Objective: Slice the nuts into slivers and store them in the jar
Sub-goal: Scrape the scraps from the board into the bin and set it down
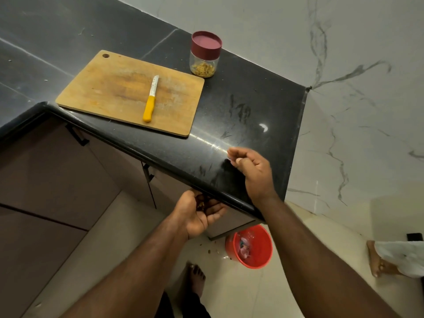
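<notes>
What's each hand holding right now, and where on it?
Left hand, cupped just below the counter edge, carries a few nut scraps in its palm. Right hand: fingers loosely curled, nothing visibly held.

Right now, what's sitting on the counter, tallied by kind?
Wooden cutting board: 1
Yellow-handled knife, lying on the board: 1
Jar with maroon lid, slivers inside: 1
Total: 3

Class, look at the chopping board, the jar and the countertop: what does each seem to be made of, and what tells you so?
Chopping board: probably wood, matte, with grain and pale worn scuffs.
Jar: clear body, glass or plastic, cannot tell; its maroon lid looks like smooth plastic.
Countertop: seemingly polished dark stone, speckled, reflecting a light.
</notes>
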Demonstrator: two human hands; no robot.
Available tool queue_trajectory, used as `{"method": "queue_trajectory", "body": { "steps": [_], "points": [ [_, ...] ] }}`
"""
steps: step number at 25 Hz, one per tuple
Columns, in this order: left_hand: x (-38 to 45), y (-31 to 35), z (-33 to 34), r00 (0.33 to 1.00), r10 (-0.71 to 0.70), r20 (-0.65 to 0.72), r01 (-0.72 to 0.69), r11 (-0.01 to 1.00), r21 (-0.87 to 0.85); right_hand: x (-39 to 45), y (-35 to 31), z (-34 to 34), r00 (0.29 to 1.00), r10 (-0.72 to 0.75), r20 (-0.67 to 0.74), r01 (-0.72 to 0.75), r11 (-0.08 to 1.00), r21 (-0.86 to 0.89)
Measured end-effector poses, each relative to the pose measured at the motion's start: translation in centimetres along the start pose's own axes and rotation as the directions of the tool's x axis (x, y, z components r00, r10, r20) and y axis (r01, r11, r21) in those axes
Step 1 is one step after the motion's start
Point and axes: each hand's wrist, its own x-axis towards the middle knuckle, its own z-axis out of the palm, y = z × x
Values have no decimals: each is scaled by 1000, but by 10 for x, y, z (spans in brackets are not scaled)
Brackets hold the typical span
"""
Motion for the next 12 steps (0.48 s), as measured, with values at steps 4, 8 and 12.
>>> {"method": "queue_trajectory", "body": {
  "steps": [4, 8, 12],
  "points": [
    [2, -10, 4, 1000, 17, 22, -18, 998, 52, -44, 0, 19, 988, -18, 154, 18, 1000, 3],
    [8, -17, 6, 1000, 15, -24, -15, 1000, -19, -41, 2, -8, 996, -23, -92, 16, 997, -79],
    [5, -39, 28, 998, 31, 55, -27, 997, -75, -62, 2, 16, 1000, 10, -21, -11, 999, -53]
  ]
}}
